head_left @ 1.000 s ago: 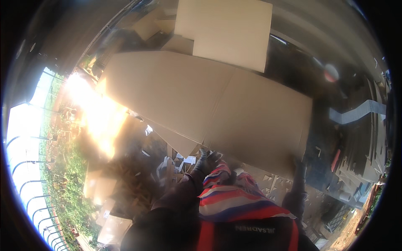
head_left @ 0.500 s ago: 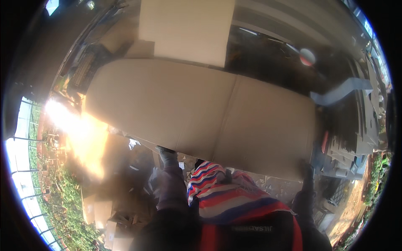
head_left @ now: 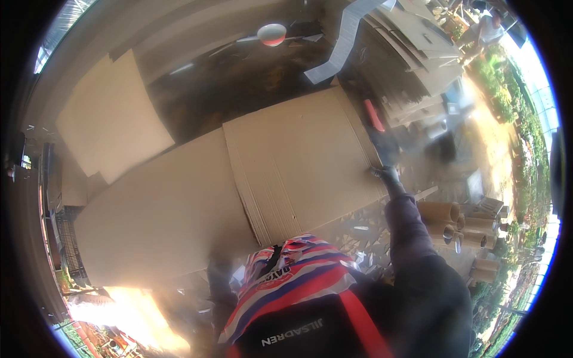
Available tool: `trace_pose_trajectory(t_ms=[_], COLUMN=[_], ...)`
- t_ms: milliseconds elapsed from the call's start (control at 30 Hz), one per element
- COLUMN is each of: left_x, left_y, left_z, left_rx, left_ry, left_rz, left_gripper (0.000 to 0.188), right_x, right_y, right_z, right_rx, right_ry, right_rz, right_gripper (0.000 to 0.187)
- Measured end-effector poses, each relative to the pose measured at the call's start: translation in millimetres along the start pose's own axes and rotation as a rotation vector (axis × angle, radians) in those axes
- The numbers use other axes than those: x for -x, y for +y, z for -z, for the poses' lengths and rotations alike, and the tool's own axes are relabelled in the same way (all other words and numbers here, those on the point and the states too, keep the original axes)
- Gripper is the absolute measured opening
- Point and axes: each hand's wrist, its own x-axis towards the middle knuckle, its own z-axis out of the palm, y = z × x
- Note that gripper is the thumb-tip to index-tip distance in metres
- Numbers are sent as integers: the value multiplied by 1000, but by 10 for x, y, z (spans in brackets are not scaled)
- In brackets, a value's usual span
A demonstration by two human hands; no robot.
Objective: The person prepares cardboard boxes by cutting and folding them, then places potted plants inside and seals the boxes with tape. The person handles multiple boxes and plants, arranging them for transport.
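Clasped over the right-hand edge of the large cardboard sheet [head_left: 304, 167], the right hand [head_left: 388, 173] has its fingers bent onto the upper face; whatever lies under that rim is hidden. At the sheet's near edge, left of its seam, the left hand [head_left: 221, 268] is a dark blur, and I cannot tell how far open it is or whether it holds anything.

Half a second ago that hand showed clearly. Since then the view has swung round: the sheet now slants up toward its right end, with ridged creases visible right of the seam. The pale cardboard piece [head_left: 113, 113] beyond the sheet now sits farther from that seam. Cardboard tubes [head_left: 439, 215] have come into view off its right end. Glare [head_left: 128, 313] washes out the ground below its near left corner.
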Motion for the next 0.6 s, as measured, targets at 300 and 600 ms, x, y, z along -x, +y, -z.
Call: trace_pose_trajectory(t_ms=[300,600], left_x=[386,536], left_y=[221,646], left_z=[-591,-1331], left_rx=[-1391,-985], left_ry=[-167,-4], left_rz=[-478,590], left_gripper=[49,31], right_x=[-435,-372], right_y=[260,216], right_z=[358,258], right_rx=[381,565], right_ry=[121,214], right_rz=[93,481], right_gripper=[41,27])
